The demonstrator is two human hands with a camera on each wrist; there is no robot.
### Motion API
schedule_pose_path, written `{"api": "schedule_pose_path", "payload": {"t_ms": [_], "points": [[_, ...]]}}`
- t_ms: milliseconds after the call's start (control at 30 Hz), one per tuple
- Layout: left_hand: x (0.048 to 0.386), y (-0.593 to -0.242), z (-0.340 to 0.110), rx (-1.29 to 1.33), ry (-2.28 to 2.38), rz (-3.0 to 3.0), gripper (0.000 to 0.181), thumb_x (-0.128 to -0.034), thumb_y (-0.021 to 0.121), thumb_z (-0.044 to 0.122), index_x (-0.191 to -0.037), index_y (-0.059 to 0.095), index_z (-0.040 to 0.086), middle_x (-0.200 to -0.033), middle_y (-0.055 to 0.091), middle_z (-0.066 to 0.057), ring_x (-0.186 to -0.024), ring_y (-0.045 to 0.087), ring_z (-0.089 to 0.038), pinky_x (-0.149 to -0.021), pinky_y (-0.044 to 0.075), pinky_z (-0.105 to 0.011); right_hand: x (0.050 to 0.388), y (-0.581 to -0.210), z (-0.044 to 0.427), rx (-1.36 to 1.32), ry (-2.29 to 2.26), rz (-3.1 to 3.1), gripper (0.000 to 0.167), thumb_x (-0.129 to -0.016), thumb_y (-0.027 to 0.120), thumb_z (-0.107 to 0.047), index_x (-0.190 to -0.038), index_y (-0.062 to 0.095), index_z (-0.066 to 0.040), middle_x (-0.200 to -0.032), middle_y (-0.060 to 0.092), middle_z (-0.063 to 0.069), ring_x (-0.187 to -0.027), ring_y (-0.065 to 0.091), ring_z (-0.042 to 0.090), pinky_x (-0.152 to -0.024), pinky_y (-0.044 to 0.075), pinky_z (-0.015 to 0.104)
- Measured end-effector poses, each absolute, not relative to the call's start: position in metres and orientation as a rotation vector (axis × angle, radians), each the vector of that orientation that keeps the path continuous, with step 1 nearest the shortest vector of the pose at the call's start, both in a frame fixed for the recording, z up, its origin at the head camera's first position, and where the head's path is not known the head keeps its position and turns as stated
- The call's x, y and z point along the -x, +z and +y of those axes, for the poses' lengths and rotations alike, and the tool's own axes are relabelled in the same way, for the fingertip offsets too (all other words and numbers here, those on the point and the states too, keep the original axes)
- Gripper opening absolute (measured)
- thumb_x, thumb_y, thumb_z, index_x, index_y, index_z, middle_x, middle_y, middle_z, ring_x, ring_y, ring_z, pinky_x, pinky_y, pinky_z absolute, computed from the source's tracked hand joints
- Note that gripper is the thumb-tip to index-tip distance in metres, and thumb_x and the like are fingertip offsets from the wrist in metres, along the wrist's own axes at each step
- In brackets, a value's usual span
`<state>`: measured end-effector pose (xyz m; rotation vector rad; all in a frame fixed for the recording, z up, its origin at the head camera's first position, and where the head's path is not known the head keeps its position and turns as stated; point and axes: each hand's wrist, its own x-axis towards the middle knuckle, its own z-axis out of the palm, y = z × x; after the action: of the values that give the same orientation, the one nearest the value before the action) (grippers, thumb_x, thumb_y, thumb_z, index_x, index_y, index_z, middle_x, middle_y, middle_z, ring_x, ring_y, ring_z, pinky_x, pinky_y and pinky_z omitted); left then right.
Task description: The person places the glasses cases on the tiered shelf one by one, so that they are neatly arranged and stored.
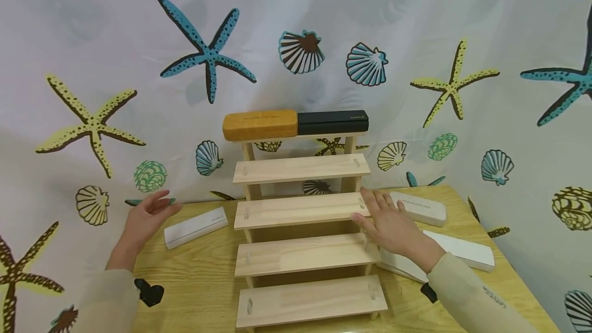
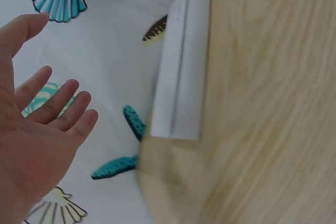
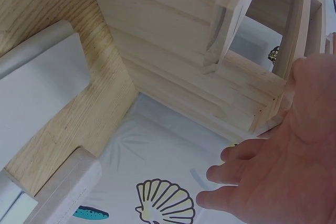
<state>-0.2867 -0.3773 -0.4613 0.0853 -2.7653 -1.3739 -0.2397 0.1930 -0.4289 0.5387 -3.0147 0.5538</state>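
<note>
A stepped wooden rack (image 1: 305, 256) stands in the middle of the table. An orange eyeglass case (image 1: 259, 125) and a black eyeglass case (image 1: 333, 122) lie end to end on its top step. My right hand (image 1: 390, 222), fingers extended, is at the right end of a middle step; the right wrist view shows it (image 3: 278, 150) by the rack's side, holding nothing. To the left, my left hand (image 1: 145, 220) hovers with loosely bent fingers and nothing in it. Near it lies a white case (image 1: 196, 227), apart from the hand (image 2: 39, 129) in the left wrist view.
Right of the rack lie an off-white rounded case (image 1: 421, 209), a white case (image 1: 462, 251) and another white case (image 1: 402, 266), partly hidden by the right hand and arm. A curtain (image 1: 296, 9) printed with starfish and shells hangs behind the wooden table (image 1: 194, 281).
</note>
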Motion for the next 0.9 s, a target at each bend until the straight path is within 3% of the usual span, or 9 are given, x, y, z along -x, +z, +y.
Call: {"api": "schedule_pose_path", "payload": {"t_ms": [367, 633, 900], "points": [[0.273, -0.498, -0.391, -0.137, -1.411, -2.796, 0.093, -0.1018, 0.068, 0.049, -0.168, 0.021, 0.004, -0.166, 0.029, -0.037, -0.151, 0.033, -0.056, -0.117, 0.038, -0.066, 0.240, -0.427, 0.192, -0.539, 0.547, -3.014, 0.077, -0.112, 0.037, -0.056, -0.169, 0.020, -0.007, -0.166, 0.030, 0.036, -0.152, 0.028, 0.061, -0.117, 0.020, 0.082], [0.273, -0.518, -0.396, -0.228, -1.390, -2.905, 0.103, -0.0984, 0.069, 0.058, -0.170, 0.013, 0.008, -0.169, 0.021, -0.036, -0.154, 0.025, -0.057, -0.120, 0.034, -0.068, 0.240, -0.427, 0.192, -0.537, 0.549, -3.016, 0.077, -0.112, 0.037, -0.056, -0.169, 0.019, -0.007, -0.166, 0.029, 0.036, -0.153, 0.027, 0.060, -0.117, 0.020, 0.082], [0.273, -0.535, -0.401, -0.283, -1.329, -2.953, 0.106, -0.0965, 0.068, 0.062, -0.169, 0.017, 0.004, -0.167, 0.025, -0.038, -0.153, 0.029, -0.056, -0.120, 0.035, -0.066, 0.241, -0.429, 0.193, -0.533, 0.553, -3.024, 0.079, -0.112, 0.037, -0.058, -0.170, 0.017, -0.008, -0.167, 0.028, 0.035, -0.153, 0.026, 0.060, -0.118, 0.019, 0.081]]}}
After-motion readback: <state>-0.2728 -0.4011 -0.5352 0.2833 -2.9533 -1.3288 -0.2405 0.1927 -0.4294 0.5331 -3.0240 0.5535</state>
